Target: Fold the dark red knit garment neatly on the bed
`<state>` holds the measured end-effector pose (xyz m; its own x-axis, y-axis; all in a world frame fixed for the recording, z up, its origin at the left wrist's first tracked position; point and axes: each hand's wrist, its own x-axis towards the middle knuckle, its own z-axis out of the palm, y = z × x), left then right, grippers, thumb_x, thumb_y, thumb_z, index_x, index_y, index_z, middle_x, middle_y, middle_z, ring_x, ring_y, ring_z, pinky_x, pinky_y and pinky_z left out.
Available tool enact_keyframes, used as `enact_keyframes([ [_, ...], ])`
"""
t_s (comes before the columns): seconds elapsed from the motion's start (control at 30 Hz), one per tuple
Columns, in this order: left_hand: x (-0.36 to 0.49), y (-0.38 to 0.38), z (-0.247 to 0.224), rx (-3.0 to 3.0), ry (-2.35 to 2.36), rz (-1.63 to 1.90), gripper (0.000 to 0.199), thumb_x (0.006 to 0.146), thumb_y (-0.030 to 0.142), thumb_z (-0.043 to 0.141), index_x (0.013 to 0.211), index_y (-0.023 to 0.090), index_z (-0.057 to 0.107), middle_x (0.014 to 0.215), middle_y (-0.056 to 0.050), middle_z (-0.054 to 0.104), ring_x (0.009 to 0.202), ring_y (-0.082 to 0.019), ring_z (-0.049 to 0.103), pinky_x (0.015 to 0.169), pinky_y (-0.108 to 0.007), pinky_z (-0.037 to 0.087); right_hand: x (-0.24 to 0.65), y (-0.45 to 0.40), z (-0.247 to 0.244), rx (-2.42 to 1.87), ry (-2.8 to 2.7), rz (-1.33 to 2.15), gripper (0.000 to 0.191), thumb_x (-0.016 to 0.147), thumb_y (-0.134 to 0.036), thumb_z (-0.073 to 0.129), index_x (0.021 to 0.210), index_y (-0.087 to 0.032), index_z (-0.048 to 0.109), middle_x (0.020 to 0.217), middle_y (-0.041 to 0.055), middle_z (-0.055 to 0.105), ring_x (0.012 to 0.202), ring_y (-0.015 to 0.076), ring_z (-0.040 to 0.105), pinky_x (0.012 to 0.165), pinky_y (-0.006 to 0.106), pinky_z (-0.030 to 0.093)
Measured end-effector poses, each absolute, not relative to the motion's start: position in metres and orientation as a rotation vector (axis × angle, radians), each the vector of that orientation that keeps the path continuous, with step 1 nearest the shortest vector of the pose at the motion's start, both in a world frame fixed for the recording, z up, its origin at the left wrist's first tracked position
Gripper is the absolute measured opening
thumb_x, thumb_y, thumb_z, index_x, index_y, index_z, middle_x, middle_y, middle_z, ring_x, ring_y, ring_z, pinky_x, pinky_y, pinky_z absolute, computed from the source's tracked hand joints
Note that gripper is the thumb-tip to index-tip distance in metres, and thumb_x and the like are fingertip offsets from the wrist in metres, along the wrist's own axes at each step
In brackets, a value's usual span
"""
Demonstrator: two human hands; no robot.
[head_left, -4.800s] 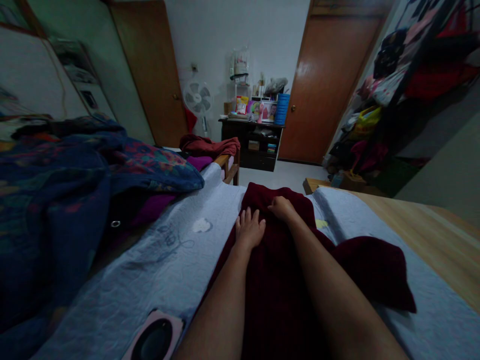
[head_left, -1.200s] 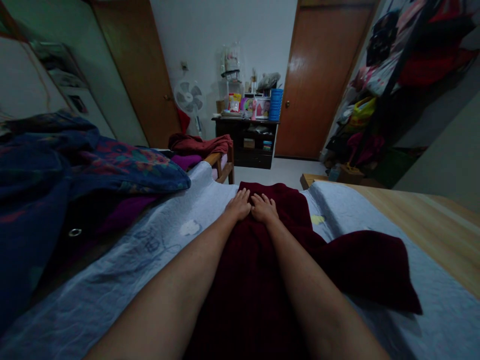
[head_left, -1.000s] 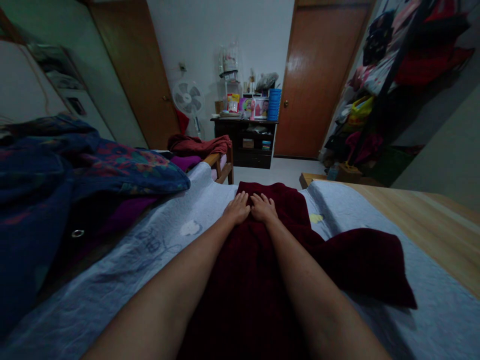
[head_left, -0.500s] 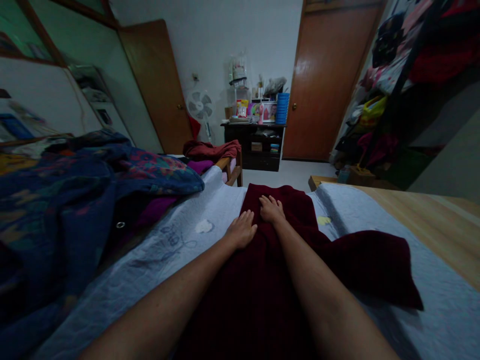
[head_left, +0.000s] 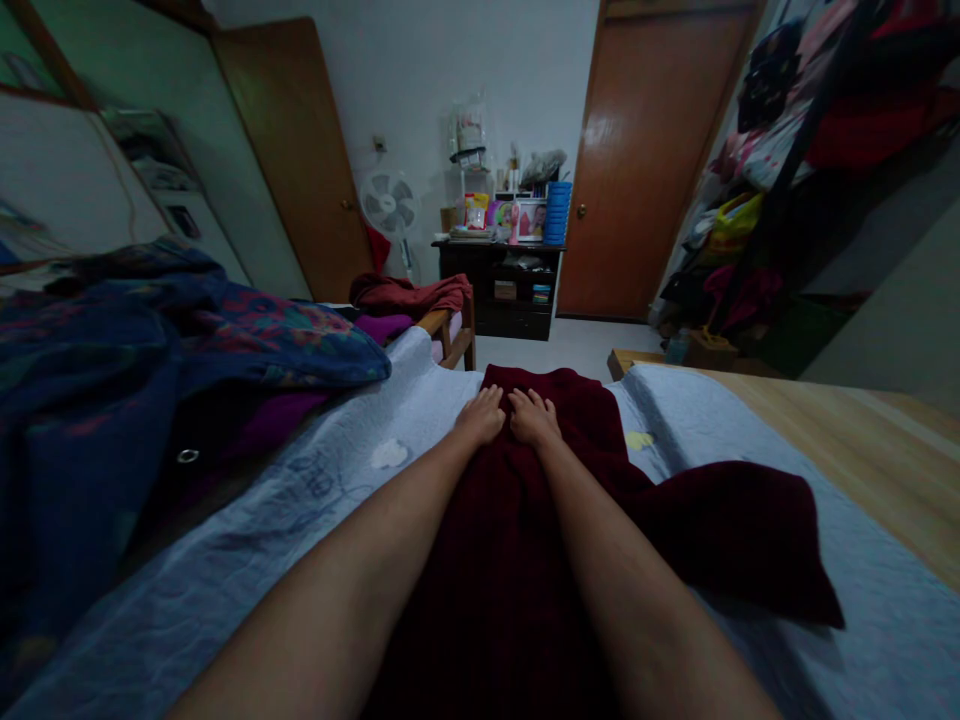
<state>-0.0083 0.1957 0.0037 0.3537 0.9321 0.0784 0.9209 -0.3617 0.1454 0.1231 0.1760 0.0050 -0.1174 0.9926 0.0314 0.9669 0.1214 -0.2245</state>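
Observation:
A dark red garment [head_left: 502, 560] lies spread on the pale blue quilted sheet [head_left: 420, 410], with one sleeve-like part stretched to the right. My left hand [head_left: 481, 416] rests on the garment's left edge near its far end, fingers extended forward and slightly apart. Close beside it, my right hand [head_left: 533, 416] lies on the cloth, its fingers spread and a little bent. The two hands are near each other but apart. Neither one grips anything that shows.
Blue floral clothing [head_left: 300, 345] is heaped at the left. A folded rust-red cloth [head_left: 412, 295] lies on a wooden frame [head_left: 461, 345] beyond. Bare wooden boards [head_left: 862, 420] run along the right. Farther back stand a fan [head_left: 390, 203] and a dark cabinet [head_left: 491, 300].
My left hand has moved forward along the garment, level with my right hand. My right hand has barely shifted on the cloth. The camera view has turned slightly.

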Motion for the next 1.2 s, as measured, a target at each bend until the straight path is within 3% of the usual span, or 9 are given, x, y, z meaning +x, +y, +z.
enact_keyframes([
  [0.17, -0.009, 0.22, 0.011, 2.544, 1.668, 0.161, 0.061, 0.084, 0.019, 0.039, 0.143, 0.009, 0.031, 0.153, -0.011, 0.026, 0.141, -0.022, 0.023, 0.113, -0.035, 0.022, 0.123, 0.176, 0.006, -1.938, -2.207, 0.258, 0.056, 0.089, -0.03, 0.033, 0.144, -0.03, 0.03, 0.154, -0.0059, 0.025, 0.141, 0.0211, 0.014, 0.112, 0.049, 0.014],
  [0.37, -0.001, 0.2, 0.003, 2.51, 1.713, 0.178, 0.057, 0.086, 0.011, 0.029, 0.142, 0.0, 0.029, 0.151, -0.017, 0.03, 0.14, -0.019, 0.024, 0.114, -0.033, 0.022, 0.124, 0.175, 0.004, -1.922, -2.189, 0.227, 0.054, 0.089, -0.03, 0.033, 0.143, -0.03, 0.032, 0.153, -0.007, 0.027, 0.141, 0.0195, 0.016, 0.112, 0.047, 0.014],
  [0.53, -0.004, 0.155, -0.001, 2.488, 1.751, 0.209, 0.055, 0.091, 0.021, 0.029, 0.143, 0.005, 0.029, 0.151, -0.016, 0.029, 0.139, -0.023, 0.027, 0.111, -0.037, 0.027, 0.126, 0.172, 0.003, -1.923, -2.178, 0.192, 0.055, 0.089, -0.028, 0.034, 0.143, -0.032, 0.033, 0.153, -0.0079, 0.027, 0.141, 0.0179, 0.016, 0.113, 0.044, 0.013],
  [0.77, -0.02, 0.095, 0.002, 2.502, 1.691, 0.206, 0.053, 0.096, 0.03, 0.023, 0.143, 0.009, 0.032, 0.15, -0.012, 0.032, 0.139, -0.02, 0.028, 0.113, -0.034, 0.025, 0.125, 0.169, 0.007, -1.937, -2.19, 0.213, 0.054, 0.09, -0.028, 0.032, 0.144, -0.031, 0.031, 0.154, -0.0054, 0.024, 0.141, 0.018, 0.015, 0.112, 0.042, 0.013],
  [0.9, -0.028, 0.057, 0.009, 2.509, 1.655, 0.126, 0.053, 0.094, 0.03, 0.027, 0.143, 0.01, 0.032, 0.15, -0.013, 0.033, 0.139, -0.021, 0.028, 0.112, -0.036, 0.027, 0.123, 0.172, 0.015, -1.949, -2.201, 0.271, 0.055, 0.091, -0.044, 0.031, 0.143, -0.027, 0.033, 0.153, -0.0002, 0.027, 0.141, 0.0214, 0.017, 0.112, 0.046, 0.013],
  [1.0, -0.033, 0.027, 0.011, 2.457, 1.678, 0.061, 0.056, 0.093, 0.034, 0.03, 0.143, 0.011, 0.031, 0.151, -0.015, 0.03, 0.139, -0.026, 0.027, 0.11, -0.043, 0.028, 0.124, 0.174, 0.019, -1.941, -2.223, 0.36, 0.069, 0.087, -0.062, 0.032, 0.144, -0.023, 0.033, 0.154, 0.0037, 0.026, 0.142, 0.0237, 0.014, 0.112, 0.048, 0.012],
  [1.2, -0.034, -0.014, 0.003, 2.551, 1.789, 0.179, 0.057, 0.092, 0.039, 0.031, 0.146, 0.018, 0.029, 0.152, -0.014, 0.028, 0.141, -0.031, 0.021, 0.11, -0.052, 0.025, 0.125, 0.175, 0.02, -1.97, -2.259, 0.392, 0.072, 0.086, -0.062, 0.041, 0.145, -0.023, 0.029, 0.155, 0.0058, 0.021, 0.143, 0.0244, 0.011, 0.112, 0.048, 0.01],
])
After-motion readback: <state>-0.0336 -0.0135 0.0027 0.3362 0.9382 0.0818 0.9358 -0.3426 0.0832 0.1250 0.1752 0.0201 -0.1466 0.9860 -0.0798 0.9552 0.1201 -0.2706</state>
